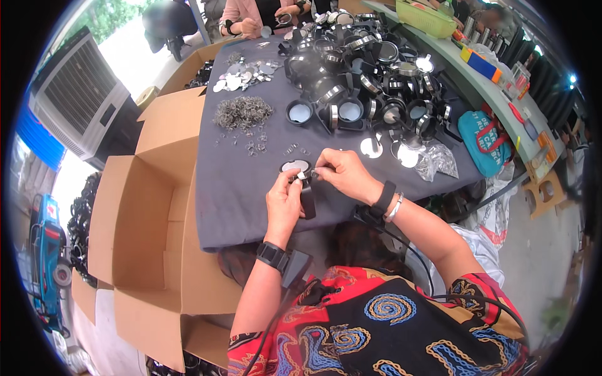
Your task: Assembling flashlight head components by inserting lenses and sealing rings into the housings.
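My left hand [283, 202] grips a small black round-framed mirror [296, 167] with a black handle hanging below it. My right hand [339, 173] pinches at the frame's right edge, fingertips closed on a small metal part there. Both hands work just above the grey cloth-covered table [232, 188], near its front edge. A heap of small metal clips [243, 113] lies further back on the left. A large pile of black round mirror frames [357, 75] fills the far right of the table.
An open cardboard box [147, 207] stands to the left of the table. Loose round mirror discs [241, 76] lie at the back left. A clear bag of parts [436, 160] and a teal bag [483, 141] sit at right. Another person [257, 15] works at the far end.
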